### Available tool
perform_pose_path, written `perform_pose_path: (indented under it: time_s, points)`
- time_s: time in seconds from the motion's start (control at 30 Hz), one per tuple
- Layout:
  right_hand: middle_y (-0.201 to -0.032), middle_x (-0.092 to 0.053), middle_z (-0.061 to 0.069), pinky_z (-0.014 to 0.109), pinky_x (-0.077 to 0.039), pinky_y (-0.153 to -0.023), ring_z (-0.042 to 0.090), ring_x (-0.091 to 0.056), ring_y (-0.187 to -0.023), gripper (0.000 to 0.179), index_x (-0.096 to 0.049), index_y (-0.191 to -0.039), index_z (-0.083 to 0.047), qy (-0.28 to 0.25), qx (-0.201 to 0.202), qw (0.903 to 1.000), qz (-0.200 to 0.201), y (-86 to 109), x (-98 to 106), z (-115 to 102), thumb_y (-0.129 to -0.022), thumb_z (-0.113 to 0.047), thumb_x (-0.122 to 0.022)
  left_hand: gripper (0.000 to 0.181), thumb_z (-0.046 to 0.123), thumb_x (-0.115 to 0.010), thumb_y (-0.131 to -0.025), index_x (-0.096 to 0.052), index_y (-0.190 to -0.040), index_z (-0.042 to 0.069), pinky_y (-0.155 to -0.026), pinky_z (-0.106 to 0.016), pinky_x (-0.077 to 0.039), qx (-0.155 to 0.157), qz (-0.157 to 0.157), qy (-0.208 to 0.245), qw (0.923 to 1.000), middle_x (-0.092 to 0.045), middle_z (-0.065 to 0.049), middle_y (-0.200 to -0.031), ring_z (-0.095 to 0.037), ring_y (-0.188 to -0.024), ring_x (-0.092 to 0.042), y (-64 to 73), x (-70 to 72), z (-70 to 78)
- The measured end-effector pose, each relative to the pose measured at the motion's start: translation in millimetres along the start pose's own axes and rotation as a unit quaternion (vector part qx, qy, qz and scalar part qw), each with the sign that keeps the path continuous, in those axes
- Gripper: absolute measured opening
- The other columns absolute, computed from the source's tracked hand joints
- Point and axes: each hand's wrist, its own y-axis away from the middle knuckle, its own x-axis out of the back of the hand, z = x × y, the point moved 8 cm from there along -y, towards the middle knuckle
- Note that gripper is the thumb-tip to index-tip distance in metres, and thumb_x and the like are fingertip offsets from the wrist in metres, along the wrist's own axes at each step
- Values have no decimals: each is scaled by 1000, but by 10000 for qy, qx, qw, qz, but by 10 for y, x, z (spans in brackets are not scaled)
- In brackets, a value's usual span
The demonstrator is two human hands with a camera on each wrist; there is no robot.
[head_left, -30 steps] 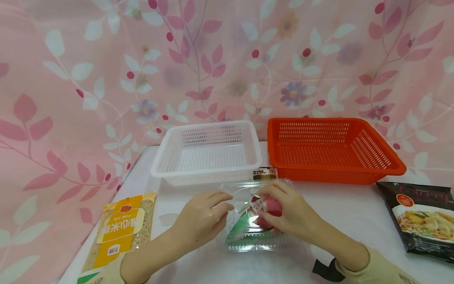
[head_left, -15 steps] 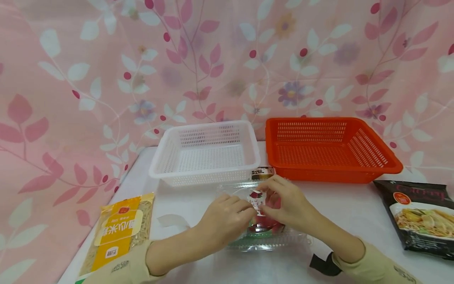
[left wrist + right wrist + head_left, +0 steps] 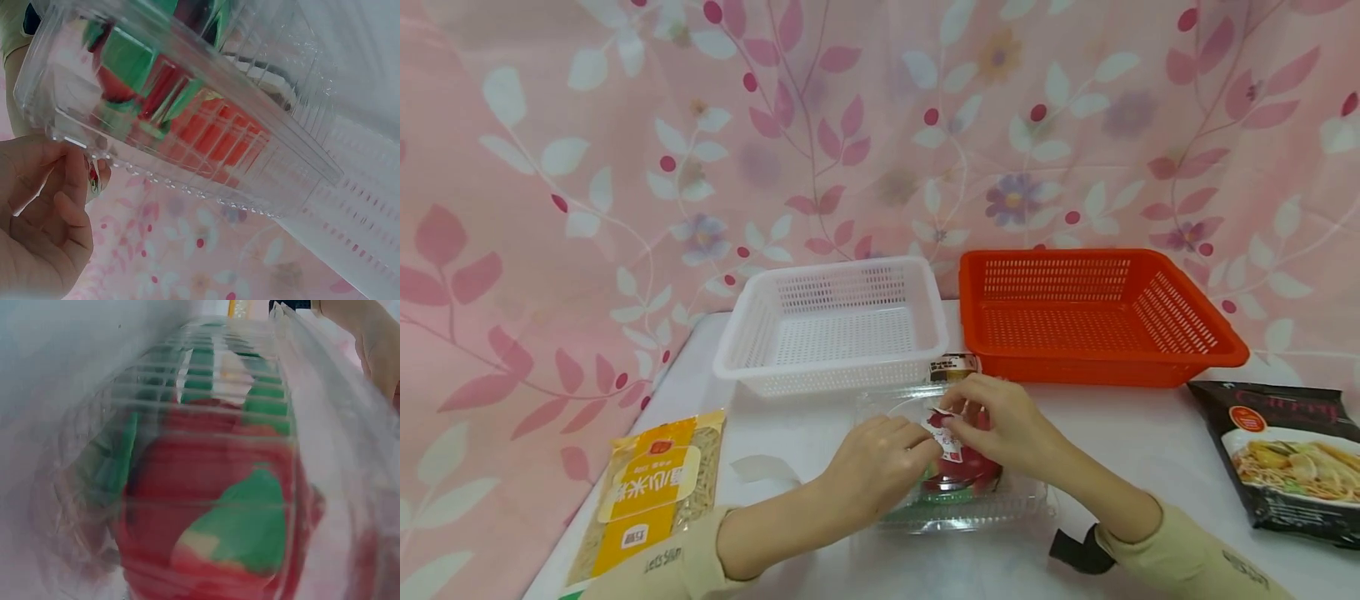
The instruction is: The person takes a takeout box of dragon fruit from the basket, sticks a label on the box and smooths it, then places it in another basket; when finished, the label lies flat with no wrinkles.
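A clear plastic clamshell box (image 3: 955,523) lies on the table before me, with a red, green-scaled dragon fruit (image 3: 979,472) inside. Over its lid is a white label (image 3: 952,452) with a red fruit picture. My left hand (image 3: 880,462) curls at the label's left side, fingertips close together on it. From the right, my right hand (image 3: 1011,425) pinches the label's upper edge between thumb and fingers. The left wrist view shows a bit of label (image 3: 94,181) at curled fingers beside the box. In the right wrist view the fruit (image 3: 181,469) shows blurred through the box's ribbed wall.
Behind the box stand a white basket (image 3: 842,367) and a red basket (image 3: 1090,367), with a small dark-labelled item (image 3: 955,367) before them. A yellow noodle bag (image 3: 655,483) lies left, a black noodle bag (image 3: 1285,450) right. A pale strip (image 3: 766,468) lies near my left forearm.
My left hand has moved right onto the label, which was crumpled near my right fingers and is now spread flatter over the lid. My right hand has stayed nearly in place.
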Motion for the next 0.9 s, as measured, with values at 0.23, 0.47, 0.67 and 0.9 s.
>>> perform_pose_path:
  time_s: [0.23, 0.47, 0.67, 0.9]
  points:
    - [-79, -59, -11, 19, -44, -51, 3, -49, -64, 15, -65, -84, -14, 202, -361, 9989, -203, -42, -45, 104, -76, -5, -73, 14, 20, -76, -73, -63, -66, 18, -46, -14, -28, -15, 143, -51, 9999, -62, 9, -67, -6, -54, -48, 21, -23, 8]
    - [-79, -61, -8, 20, -46, -57, 6, -51, -68, 15, -68, -82, -13, 427, -275, 9985, -202, -99, -101, 195, -74, -3, -75, 16, 23, -76, -72, -62, -63, 20, -46, -17, -27, 3, 276, -337, 9991, -62, 9, -65, -7, -52, -47, 25, -80, -11]
    - [-81, -62, -7, 24, -49, -64, 10, -54, -74, 15, -69, -82, -14, 628, -401, 9965, -372, -112, -161, 253, -74, -2, -74, 11, 22, -72, -75, -65, -67, 21, -49, -19, -33, -34, 128, -527, 9985, -65, 9, -71, -8, -59, -55, 38, -165, 4]
    - [-84, -65, -2, 31, -50, -71, 18, -60, -85, 11, -72, -82, -13, 1281, -372, 9902, -404, -103, -226, 258, -73, -8, -76, 11, 13, -69, -74, -69, -71, 23, -51, -19, -35, -181, -96, -861, 9961, -66, 9, -75, -9, -64, -56, 60, -232, 35]
